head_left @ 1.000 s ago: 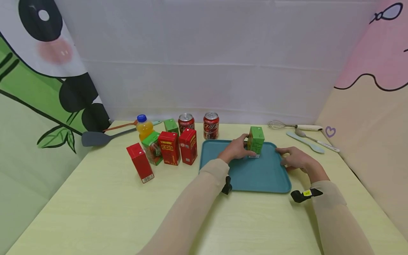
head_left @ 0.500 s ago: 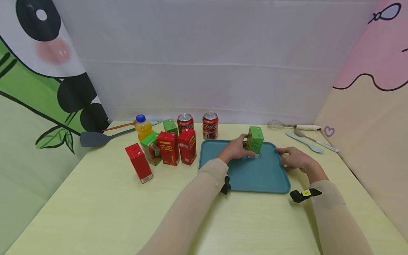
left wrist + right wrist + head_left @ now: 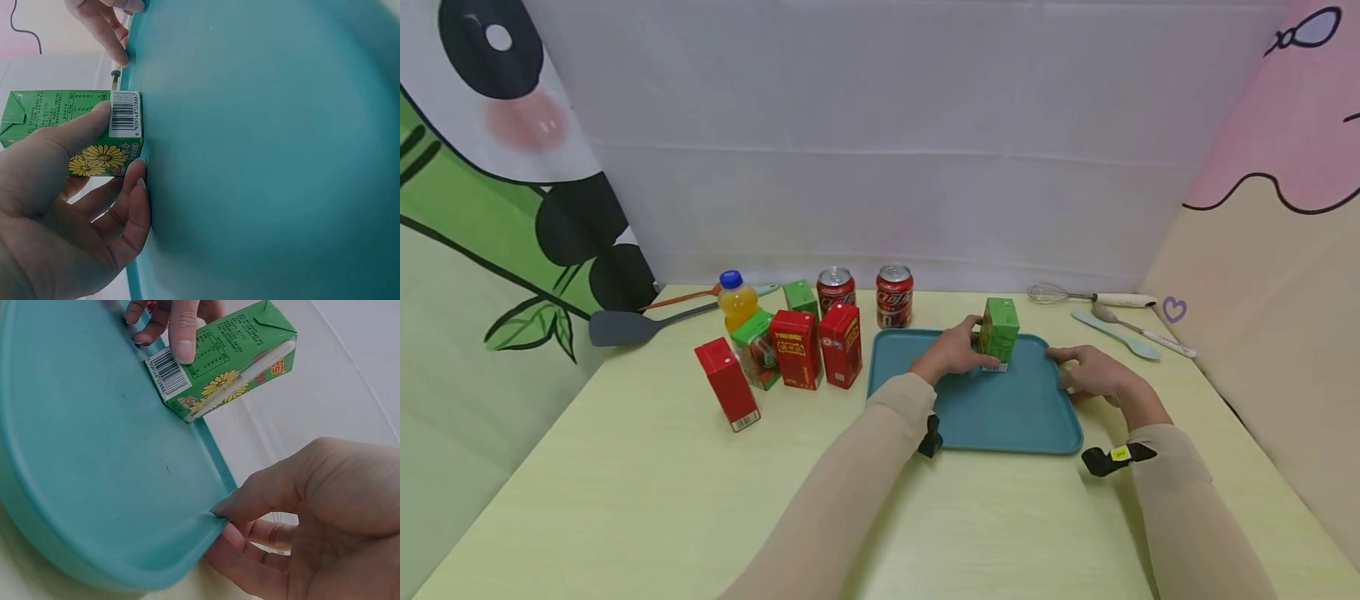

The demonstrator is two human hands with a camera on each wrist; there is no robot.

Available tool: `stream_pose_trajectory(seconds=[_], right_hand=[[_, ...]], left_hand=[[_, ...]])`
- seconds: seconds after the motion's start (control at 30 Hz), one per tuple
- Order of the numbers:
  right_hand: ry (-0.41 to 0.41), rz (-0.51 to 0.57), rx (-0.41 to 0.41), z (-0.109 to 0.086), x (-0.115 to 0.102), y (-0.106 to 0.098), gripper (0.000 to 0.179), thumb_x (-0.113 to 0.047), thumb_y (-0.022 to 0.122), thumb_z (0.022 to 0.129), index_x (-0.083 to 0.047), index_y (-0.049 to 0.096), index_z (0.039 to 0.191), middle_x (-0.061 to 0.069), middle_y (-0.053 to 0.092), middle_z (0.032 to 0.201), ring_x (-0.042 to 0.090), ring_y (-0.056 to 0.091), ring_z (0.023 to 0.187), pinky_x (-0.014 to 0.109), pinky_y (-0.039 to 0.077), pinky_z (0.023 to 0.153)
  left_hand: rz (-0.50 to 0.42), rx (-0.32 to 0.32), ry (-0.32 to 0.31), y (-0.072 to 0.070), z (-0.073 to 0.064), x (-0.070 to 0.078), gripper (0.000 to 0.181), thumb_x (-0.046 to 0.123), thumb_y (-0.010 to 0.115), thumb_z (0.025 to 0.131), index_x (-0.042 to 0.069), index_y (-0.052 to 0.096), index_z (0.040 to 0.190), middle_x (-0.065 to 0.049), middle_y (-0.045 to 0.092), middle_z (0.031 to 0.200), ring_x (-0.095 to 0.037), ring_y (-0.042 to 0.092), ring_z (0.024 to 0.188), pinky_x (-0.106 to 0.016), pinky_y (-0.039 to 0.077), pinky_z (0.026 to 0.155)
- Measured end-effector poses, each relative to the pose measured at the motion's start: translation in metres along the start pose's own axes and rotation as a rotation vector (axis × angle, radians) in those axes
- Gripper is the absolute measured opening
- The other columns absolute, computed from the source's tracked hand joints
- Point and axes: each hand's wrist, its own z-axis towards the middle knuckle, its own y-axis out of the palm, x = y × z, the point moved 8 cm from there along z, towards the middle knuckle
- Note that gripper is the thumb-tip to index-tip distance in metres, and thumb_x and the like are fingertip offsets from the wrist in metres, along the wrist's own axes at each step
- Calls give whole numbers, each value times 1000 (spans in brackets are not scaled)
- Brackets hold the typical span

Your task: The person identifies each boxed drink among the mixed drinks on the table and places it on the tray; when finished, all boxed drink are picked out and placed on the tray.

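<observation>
A green drink carton point(image 3: 1001, 327) with yellow flowers and a barcode stands upright at the back of the blue tray point(image 3: 1000, 417). My left hand point(image 3: 957, 350) grips this carton from its left side; in the left wrist view the thumb lies along the barcode face and the other fingers curl behind. At the tray's right rim, my right hand point(image 3: 1097, 372) pinches the edge near the back corner, thumb on the inside and fingers under the outside, as the right wrist view shows. A white straw in its sleeve point(image 3: 244, 381) is stuck to the carton's side.
Left of the tray stand several red cartons point(image 3: 795, 350), green cartons point(image 3: 758, 348), an orange juice bottle point(image 3: 739, 304) and two cola cans point(image 3: 895, 297). A grey spatula point(image 3: 625, 327) lies far left. Behind the right hand lie a whisk point(image 3: 1120, 300), a spoon point(image 3: 1142, 330) and a pale blue spatula point(image 3: 1117, 334).
</observation>
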Motion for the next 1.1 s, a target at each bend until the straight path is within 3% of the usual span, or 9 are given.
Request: stream_pose_trajectory(seconds=[0.43,0.77,0.87,1.1], right_hand=[[-1,-10,-8,0,0,1,73,4,53,86,7,27,153,36,20,156,45,37,134,48,56,88],[-3,-10,-14,1,0,0,73,5,52,85,7,25,154,37,20,155,42,41,130,46,56,88],[-8,-13,-11,1,-1,0,72,4,52,86,7,26,153,37,20,155,42,41,130,46,56,87],[-10,-29,-14,-1,-3,-2,72,3,52,86,8,25,153,37,20,155,43,41,130,48,55,89]], left_hand=[[-5,15,-5,1,-1,-2,84,30,77,90,15,28,157,-11,52,146,-25,56,124,-40,50,95],[78,80,-60,-1,-9,-3,102,37,82,83,14,18,160,-12,52,144,-27,56,124,-43,49,98],[93,83,-57,-4,-15,0,101,33,82,84,13,17,160,-14,54,142,-27,58,120,-43,50,95],[0,92,-12,-19,-44,8,96,26,79,88,16,17,160,-13,52,146,-28,58,120,-46,50,94]])
